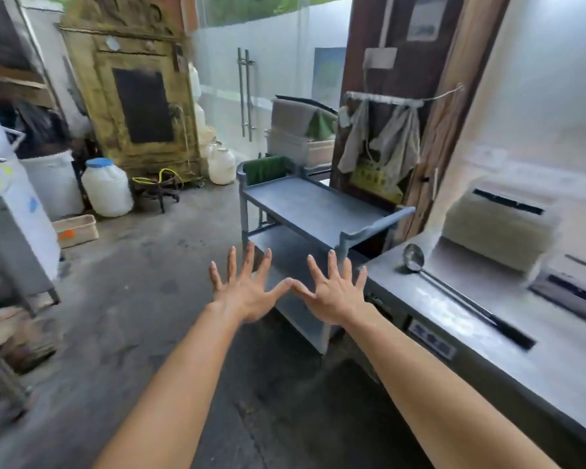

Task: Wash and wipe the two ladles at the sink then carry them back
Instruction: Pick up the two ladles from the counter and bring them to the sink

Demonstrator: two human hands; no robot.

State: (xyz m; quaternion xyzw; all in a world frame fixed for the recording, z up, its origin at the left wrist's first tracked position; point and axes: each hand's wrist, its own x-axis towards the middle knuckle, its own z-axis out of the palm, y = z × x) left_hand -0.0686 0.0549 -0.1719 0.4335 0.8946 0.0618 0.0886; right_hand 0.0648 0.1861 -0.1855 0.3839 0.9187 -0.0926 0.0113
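Stainless-steel counter point(487, 367) runs along the right side of a cluttered back room with a grey concrete floor point(142, 299). Beyond the counter's far end stands a grey two-shelf plastic cart point(318, 211), and behind that are frosted glass doors point(271, 79) with long metal handles. Grey cloths point(396, 137) hang from a rail on the brown wooden post to the right of the cart. On the far left stand an ornate golden cabinet point(142, 96) and a white plastic jug with a blue lid point(107, 191).

A long-handled steel ladle point(454, 289) lies flat on the counter, near its far left corner. Its long axis runs diagonally: the round bowl points far and left, and the dark grip end points near and right.

Both hands are empty and held out over the floor, left of the counter, well apart from the ladle. The left hand point(247, 296) and right hand point(335, 296) are spread wide, backs up, with the thumb tips touching.

Motion blur smears the counter. The handle looks doubled, so I cannot tell whether a second ladle lies alongside. A pale boxy appliance point(498, 231) further right is too blurred to identify.
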